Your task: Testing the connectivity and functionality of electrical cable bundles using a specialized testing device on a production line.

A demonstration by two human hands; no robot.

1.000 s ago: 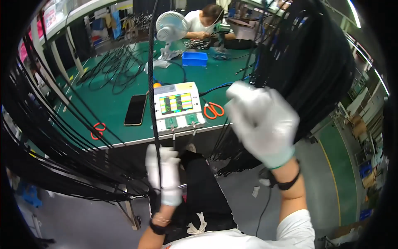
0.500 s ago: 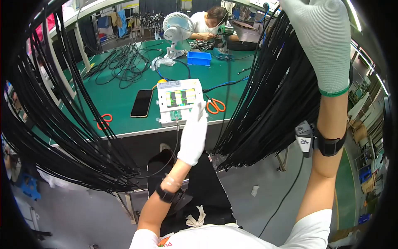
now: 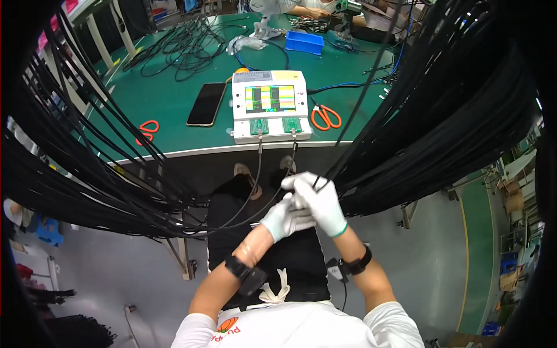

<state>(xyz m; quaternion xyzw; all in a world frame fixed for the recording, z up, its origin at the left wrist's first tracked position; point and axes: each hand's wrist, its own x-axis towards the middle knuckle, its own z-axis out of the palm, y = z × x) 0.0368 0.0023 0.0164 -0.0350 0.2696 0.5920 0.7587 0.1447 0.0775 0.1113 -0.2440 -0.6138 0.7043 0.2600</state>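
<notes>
My right hand (image 3: 320,204), in a white glove with a green cuff, is closed around a black cable (image 3: 361,107) hanging from above on the right. Against its underside rests my white-gloved left hand (image 3: 282,218), fingers curled; what they hold, if anything, is hidden. Both hands are above my lap, in front of the table's edge. Beyond them on the table stands a white tester (image 3: 270,123) with a lit screen. Two cable plugs, a left one (image 3: 260,145) and a right one (image 3: 295,142), sit in its green sockets, their cables sagging toward the left bundle.
Thick black cable bundles hang on the left (image 3: 87,200) and right (image 3: 441,156). The green table (image 3: 162,104) bears a phone (image 3: 206,104), orange-handled scissors (image 3: 326,118), another orange-handled tool (image 3: 148,132), loose cables (image 3: 180,49), a blue tray (image 3: 304,43) and a fan (image 3: 264,28). A co-worker's arm (image 3: 313,11) shows behind.
My right hand has come down from the upper right bundle to meet my left, which has drawn back from the tester. A second plug now shows in the tester's right socket. The view has tilted downward.
</notes>
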